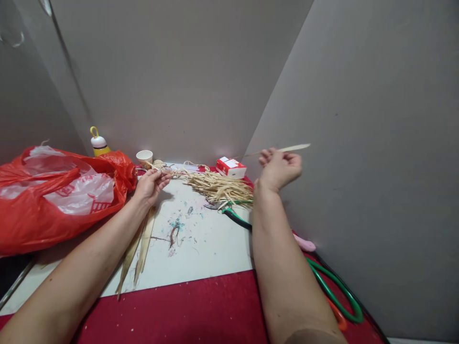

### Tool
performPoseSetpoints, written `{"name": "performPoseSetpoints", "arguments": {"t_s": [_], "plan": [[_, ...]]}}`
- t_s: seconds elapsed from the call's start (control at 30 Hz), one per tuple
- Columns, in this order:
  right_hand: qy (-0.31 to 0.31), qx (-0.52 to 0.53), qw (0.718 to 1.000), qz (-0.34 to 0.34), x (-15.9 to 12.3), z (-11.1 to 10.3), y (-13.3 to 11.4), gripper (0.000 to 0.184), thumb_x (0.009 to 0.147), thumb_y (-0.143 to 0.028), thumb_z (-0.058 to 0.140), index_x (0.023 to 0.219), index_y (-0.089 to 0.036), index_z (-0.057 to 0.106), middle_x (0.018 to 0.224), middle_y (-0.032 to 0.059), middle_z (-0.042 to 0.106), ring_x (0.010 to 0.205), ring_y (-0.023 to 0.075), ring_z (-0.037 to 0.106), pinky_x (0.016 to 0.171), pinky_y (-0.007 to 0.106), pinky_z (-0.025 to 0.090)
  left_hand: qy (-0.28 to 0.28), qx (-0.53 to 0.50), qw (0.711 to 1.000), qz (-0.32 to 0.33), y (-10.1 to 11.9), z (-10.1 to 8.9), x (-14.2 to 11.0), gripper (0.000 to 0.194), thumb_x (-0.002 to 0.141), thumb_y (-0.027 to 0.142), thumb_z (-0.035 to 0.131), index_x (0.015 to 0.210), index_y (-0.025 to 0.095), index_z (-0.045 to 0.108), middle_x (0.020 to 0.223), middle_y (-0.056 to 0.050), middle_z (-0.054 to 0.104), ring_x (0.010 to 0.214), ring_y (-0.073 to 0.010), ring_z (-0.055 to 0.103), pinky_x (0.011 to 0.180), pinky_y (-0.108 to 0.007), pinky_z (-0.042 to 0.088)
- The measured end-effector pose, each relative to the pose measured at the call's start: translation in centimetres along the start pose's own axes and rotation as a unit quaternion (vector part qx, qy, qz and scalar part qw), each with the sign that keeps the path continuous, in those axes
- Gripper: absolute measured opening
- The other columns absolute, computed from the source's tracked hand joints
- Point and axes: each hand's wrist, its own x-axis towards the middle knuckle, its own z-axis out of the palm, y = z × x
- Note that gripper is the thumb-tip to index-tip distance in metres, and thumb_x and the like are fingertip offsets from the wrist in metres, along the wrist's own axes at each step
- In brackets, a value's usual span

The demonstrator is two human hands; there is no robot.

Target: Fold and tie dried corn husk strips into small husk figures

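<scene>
No lettering can be read; red print (101, 206) on the white plastic bag (84, 192) is blurred.

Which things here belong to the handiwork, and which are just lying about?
Apparently part of it: strip in the right hand, pile of strips, perhaps the green-handled tool.
Apparently just lying about: red bag, yellow bottle, cup, red box.

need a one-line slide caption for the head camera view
A pale strip in the right hand, the left hand beside a red plastic bag, and a bundle of strips between the hands.
</scene>
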Motion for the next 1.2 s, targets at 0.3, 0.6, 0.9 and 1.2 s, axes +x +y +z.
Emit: {"name": "performPoseSetpoints", "arguments": {"t_s": [0.3, 0.6, 0.9, 1.2], "plan": [[-0.348, -0.374, 0.854, -0.103, -3.0, 0.7, 1.5, 0.005, 0.071, -0.021, 0.065, 0.072, -0.017, 0.068, 0.079, 0.0072, 0.071, 0.079, 0.0187, 0.066, 0.077, 0.030, 0.049, -0.029, 0.046, 0.998, -0.009, -0.3, -0.2, -0.3, 0.019, 0.067, 0.016, 0.072, 0.076, 0.015, 0.055, 0.065, 0.002, 0.061, 0.059, -0.0093, 0.061, 0.057, -0.021, 0.053], [-0.514, -0.114, 0.850, -0.024, -13.4, 4.7, 0.5, 0.019, 0.072, -0.034, 0.063, 0.065, -0.017, 0.069, 0.063, 0.0016, 0.066, 0.061, 0.0149, 0.059, 0.059, 0.026, 0.045, -0.140, 0.195, 0.970, 0.020, -1.4, 0.5, -1.9, 0.028, 0.057, 0.030, 0.082, 0.073, 0.013, 0.067, 0.066, 0.001, 0.061, 0.055, -0.0072, 0.054, 0.057, -0.023, 0.048], [-0.249, -0.163, 0.931, -0.212, -6.4, 3.4, -6.0, 0.022, 0.084, -0.041, 0.047, 0.083, -0.022, 0.058, 0.081, 0.0053, 0.064, 0.080, 0.0209, 0.063, 0.070, 0.036, 0.047, -0.039, 0.145, 0.987, 0.057, 0.1, -0.8, -0.4, 0.013, 0.070, 0.021, 0.068, 0.078, 0.013, 0.062, 0.067, -0.001, 0.064, 0.049, -0.0073, 0.055, 0.052, -0.022, 0.047], [-0.412, -0.508, 0.740, -0.156, -7.0, -0.1, -4.0, 0.007, 0.072, -0.017, 0.060, 0.066, -0.021, 0.061, 0.070, 0.0091, 0.064, 0.084, 0.0278, 0.063, 0.077, 0.043, 0.043, 0.016, 0.079, 0.996, 0.048, 3.0, -2.1, 0.3, 0.006, 0.079, 0.011, 0.054, 0.084, 0.013, 0.056, 0.064, 0.001, 0.060, 0.046, -0.0052, 0.053, 0.046, -0.017, 0.041]]}}
